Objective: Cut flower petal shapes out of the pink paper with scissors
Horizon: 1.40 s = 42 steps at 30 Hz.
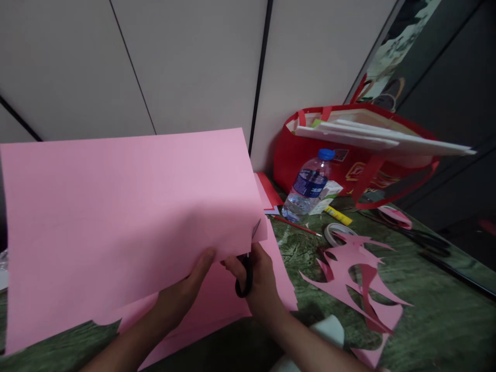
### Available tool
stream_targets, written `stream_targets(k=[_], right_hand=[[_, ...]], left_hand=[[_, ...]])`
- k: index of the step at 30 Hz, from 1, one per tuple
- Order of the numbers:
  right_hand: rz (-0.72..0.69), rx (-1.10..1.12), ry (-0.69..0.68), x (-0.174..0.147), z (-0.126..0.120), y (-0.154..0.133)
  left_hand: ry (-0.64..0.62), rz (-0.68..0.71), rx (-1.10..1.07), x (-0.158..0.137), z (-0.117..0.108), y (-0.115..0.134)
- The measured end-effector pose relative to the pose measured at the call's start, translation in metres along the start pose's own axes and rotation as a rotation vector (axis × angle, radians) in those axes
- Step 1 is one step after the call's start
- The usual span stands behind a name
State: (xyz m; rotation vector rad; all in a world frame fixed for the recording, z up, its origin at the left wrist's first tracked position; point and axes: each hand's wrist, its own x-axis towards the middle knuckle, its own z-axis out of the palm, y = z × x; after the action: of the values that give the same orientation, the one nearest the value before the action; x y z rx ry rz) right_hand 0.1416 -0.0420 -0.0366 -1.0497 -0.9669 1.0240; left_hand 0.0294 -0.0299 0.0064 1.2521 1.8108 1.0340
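My left hand [186, 297] grips the lower edge of a large pink paper sheet [127, 206], thumb on the near face and the other fingers hidden behind it. My right hand [261, 279] is closed on black-handled scissors [244, 276]. Their metal blades stand at the sheet's lower right corner, one blade showing in front of the paper, with a short cut line beside it. Under the raised sheet more pink paper [217, 305] lies stacked on the table. A curved notch shows in the sheet's lower left edge.
On the green marbled table [437, 310] lie pink paper scraps [372, 279], a tape roll [333, 235], a red pencil [296, 225], a yellow glue stick [338, 214] and black scissors [426, 240]. A water bottle [308, 186] stands before a red bag [287, 155]. White panels [194, 62] rise behind.
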Motion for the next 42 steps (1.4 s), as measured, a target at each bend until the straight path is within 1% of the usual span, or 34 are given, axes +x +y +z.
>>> stream_targets(k=[3,7,11,14,20,25,29,35,37,40,42], right_hand=[[-0.005,0.027,-0.002,0.000,0.000,0.002],[0.008,0.034,0.005,0.000,-0.001,0.003],[0.006,0.039,0.005,0.000,0.000,0.002],[0.006,0.044,0.009,0.000,0.000,0.001],[0.022,0.039,0.013,0.000,-0.001,0.004],[0.034,0.038,0.011,0.000,-0.001,0.007],[0.046,0.048,0.010,0.000,-0.001,0.004],[0.058,0.023,0.014,0.000,0.000,0.004],[0.059,0.020,0.008,0.001,0.000,0.003],[0.048,0.026,0.000,0.002,0.001,-0.001],[0.039,0.022,-0.008,0.003,0.001,-0.005]], left_hand=[[0.024,0.035,0.023,0.001,0.000,0.000],[0.005,0.062,0.024,0.003,0.000,-0.003],[0.016,0.102,0.048,0.006,-0.001,-0.010],[0.017,0.091,0.055,0.009,-0.001,-0.013],[0.013,0.012,0.065,0.007,-0.001,-0.011],[0.020,0.090,0.037,0.008,0.000,-0.013],[0.017,0.068,0.053,0.012,-0.001,-0.017],[-0.006,0.120,0.051,0.010,-0.002,-0.014],[-0.006,0.164,0.040,0.011,-0.002,-0.014],[0.042,0.269,0.019,0.014,-0.001,-0.015],[0.070,0.278,0.015,0.015,-0.001,-0.016]])
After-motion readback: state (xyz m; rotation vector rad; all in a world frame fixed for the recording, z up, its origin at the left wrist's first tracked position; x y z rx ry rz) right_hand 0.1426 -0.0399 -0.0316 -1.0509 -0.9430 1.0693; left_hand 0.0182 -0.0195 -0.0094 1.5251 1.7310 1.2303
